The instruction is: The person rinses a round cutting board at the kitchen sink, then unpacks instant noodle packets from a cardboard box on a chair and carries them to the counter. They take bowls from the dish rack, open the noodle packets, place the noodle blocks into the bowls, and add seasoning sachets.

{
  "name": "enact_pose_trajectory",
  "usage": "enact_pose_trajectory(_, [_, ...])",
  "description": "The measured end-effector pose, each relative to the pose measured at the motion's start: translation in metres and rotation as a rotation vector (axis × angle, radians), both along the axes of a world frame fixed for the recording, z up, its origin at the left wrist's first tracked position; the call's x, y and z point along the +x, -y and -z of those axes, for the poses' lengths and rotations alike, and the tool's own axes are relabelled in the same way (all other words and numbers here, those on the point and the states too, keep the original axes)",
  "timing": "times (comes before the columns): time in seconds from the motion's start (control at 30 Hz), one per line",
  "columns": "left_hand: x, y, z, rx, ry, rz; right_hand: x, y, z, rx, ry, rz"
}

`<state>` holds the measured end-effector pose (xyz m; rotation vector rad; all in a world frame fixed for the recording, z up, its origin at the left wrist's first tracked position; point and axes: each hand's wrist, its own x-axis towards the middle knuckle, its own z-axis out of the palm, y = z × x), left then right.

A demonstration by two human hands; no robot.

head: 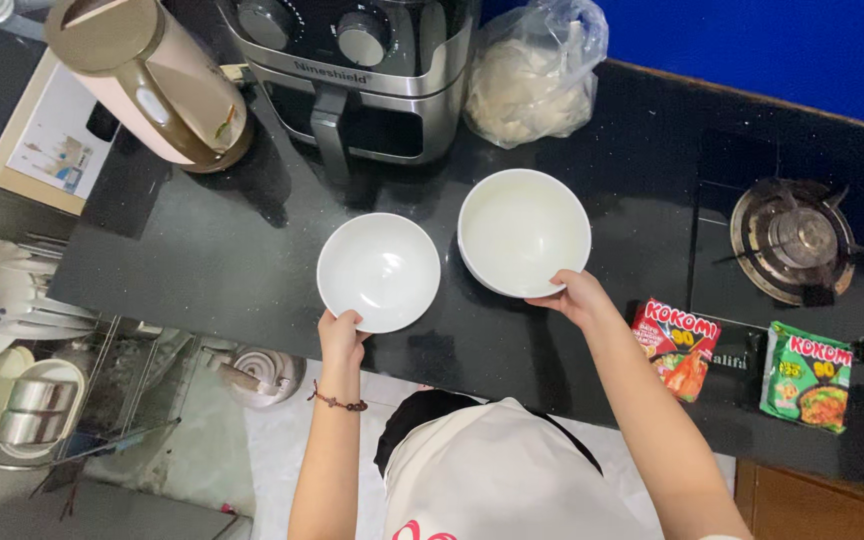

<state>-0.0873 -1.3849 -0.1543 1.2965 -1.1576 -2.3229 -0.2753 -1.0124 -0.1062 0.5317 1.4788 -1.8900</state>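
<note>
Two empty white bowls stand side by side on a black stone counter [222,250]. My left hand [340,335] grips the near rim of the smaller bowl [379,271]. My right hand [580,297] holds the near rim of the larger bowl [524,232], which sits a little farther back and to the right. A beaded bracelet [340,403] circles my left wrist.
A silver and black air fryer [352,75] and a pink jug-shaped appliance [147,80] stand at the back. A plastic bag of white food [537,75] lies beside them. A red noodle packet [675,347], a green noodle packet [807,375] and a gas burner [795,240] are to the right. A dish rack [22,350] is at left.
</note>
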Motion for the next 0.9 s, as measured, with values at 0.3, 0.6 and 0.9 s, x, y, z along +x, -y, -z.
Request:
enact_pose_trajectory(0.3, [-0.007, 0.003, 0.002, -0.021, -0.014, -0.028, 0.006, 0.013, -0.002, 0.021, 0.005, 0.019])
enact_pose_trajectory(0.6, [-0.013, 0.002, -0.006, -0.016, -0.038, -0.045, 0.014, 0.014, -0.002, -0.02, 0.008, 0.033])
enact_pose_trajectory(0.9, [-0.02, -0.005, -0.004, -0.073, 0.005, -0.062, 0.025, 0.012, -0.013, -0.03, 0.082, 0.152])
